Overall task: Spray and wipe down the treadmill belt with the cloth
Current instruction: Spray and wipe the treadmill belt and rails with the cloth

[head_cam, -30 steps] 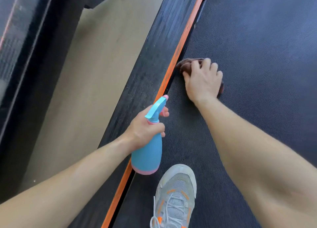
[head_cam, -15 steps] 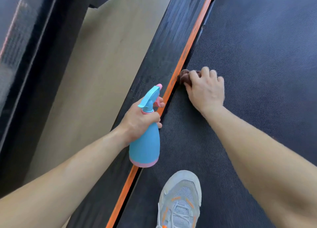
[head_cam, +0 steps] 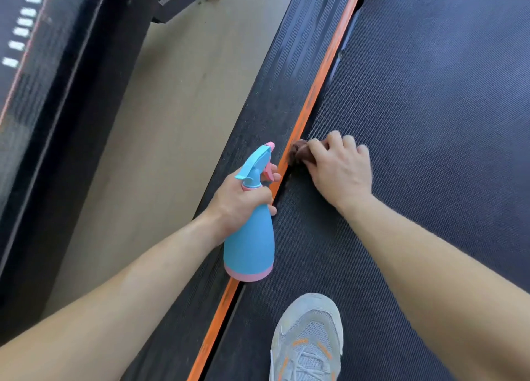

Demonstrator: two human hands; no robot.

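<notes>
- The cloth is probably soft and light. It bunches up easily, so it is best held as a wad under the palm and fingers.
- The right hand does just that. Its fingers curl over the cloth and press it down on the belt, at the belt's left edge, right against the orange strip.
- The spray bottle looks like smooth, stiff plastic. I cannot tell how full it is, so its weight is a guess. The narrow neck under the nozzle is the natural place to hold it.
- The left hand grips it there, with one finger by the pink trigger. The bottle hangs over the side rail and the strip, just beside the right hand.
- The cloth is dark brown, and only a small crumpled part shows past the fingers.
- The belt is dark grey with a fine dotted grain that probably drags on the cloth. No wet patch is plain to see.
- A grey shoe stands on the belt nearer the camera.
</notes>
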